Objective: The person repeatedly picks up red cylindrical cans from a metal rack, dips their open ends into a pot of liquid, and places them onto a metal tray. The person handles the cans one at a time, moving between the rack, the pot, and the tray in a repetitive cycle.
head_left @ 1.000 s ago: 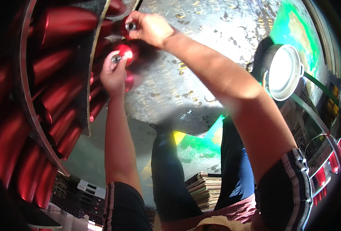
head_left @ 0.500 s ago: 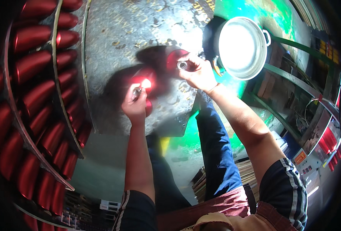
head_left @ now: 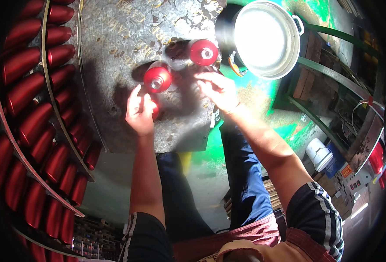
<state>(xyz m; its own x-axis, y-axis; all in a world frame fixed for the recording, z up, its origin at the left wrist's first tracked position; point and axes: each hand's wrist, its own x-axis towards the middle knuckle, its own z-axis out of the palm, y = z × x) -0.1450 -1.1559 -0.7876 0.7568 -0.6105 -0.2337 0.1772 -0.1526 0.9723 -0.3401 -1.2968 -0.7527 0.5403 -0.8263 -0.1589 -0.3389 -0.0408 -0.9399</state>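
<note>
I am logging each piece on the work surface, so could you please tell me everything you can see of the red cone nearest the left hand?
The red cone is a glossy, metallic-looking red piece seen almost end-on, with a round rim and a small pale hollow centre. It stands on the mottled grey metal sheet, casting a dark shadow to its left. The left hand lies just below it, fingertips close to its lower edge; actual contact cannot be told. A second red cone stands apart to its upper right.
</note>
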